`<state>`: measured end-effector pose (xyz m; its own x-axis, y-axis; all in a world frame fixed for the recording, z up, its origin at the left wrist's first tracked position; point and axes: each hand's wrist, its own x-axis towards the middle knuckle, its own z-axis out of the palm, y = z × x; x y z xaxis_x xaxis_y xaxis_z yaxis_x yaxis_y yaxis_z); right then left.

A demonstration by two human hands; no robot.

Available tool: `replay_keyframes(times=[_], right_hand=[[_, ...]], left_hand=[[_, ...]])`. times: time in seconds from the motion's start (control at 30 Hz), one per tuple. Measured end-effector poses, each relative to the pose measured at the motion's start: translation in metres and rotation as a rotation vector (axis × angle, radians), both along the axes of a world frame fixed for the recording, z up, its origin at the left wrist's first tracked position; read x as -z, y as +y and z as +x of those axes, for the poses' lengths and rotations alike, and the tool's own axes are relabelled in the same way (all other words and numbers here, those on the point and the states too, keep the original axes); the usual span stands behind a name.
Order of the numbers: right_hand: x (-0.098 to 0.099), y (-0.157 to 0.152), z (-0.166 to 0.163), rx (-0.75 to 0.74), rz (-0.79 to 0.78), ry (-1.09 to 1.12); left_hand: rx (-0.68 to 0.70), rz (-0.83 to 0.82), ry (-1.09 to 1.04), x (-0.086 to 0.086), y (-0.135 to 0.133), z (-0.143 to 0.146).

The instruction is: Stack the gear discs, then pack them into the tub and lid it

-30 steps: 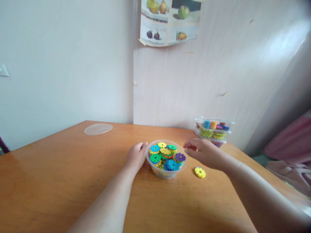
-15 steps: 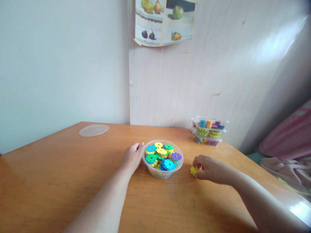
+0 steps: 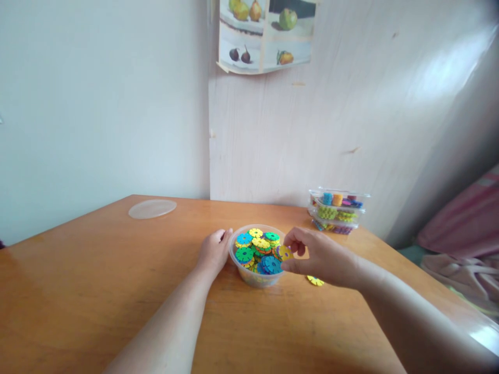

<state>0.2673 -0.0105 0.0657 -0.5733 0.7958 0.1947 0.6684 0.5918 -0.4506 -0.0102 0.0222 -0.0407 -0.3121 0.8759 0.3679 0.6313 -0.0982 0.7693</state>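
Observation:
A clear plastic bowl (image 3: 259, 281) stands on the table, filled with notched plastic discs (image 3: 244, 254) in green, blue, yellow, purple and orange. Against the bowl's left rim rests my left hand (image 3: 214, 252), its thumb by the edge and its other fingers partly hidden, gripping the side. My right hand (image 3: 312, 254) is over the bowl's right rim, pinching a yellow notched disc (image 3: 286, 253) between thumb and fingers. Below that hand, another yellow disc (image 3: 315, 280) lies flat on the table to the right of the bowl.
A round translucent lid (image 3: 152, 209) lies at the table's back left. Stacked clear boxes (image 3: 338, 212) with colourful pieces stand at the back right. The wooden table (image 3: 249, 332) meets the wall behind, where a fruit picture (image 3: 267, 39) hangs. Bunched cloth (image 3: 456, 272) is beyond the right edge.
My right hand has moved left and up from the table to the bowl's rim, carrying a yellow disc. One yellow disc is now uncovered on the table. My left hand stays at the bowl.

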Motion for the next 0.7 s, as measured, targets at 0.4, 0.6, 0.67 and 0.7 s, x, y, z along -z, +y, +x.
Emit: replay_keyframes(times=[0.4,0.6,0.67,0.7], right_hand=[[0.029,0.022,0.046,0.169,0.023,-0.126],[0.059,0.025,0.070,0.150,-0.078,-0.316],[0.062,0.025,0.068,0.145,-0.067,-0.321],[0.062,0.025,0.067,0.141,-0.059,-0.317]], left_hand=[[-0.016,-0.003,0.050,0.000,0.000,0.000],[-0.023,0.001,0.058,0.001,0.002,0.000],[-0.018,0.001,0.053,0.001,0.001,-0.001],[-0.016,0.001,0.048,0.001,0.001,-0.001]])
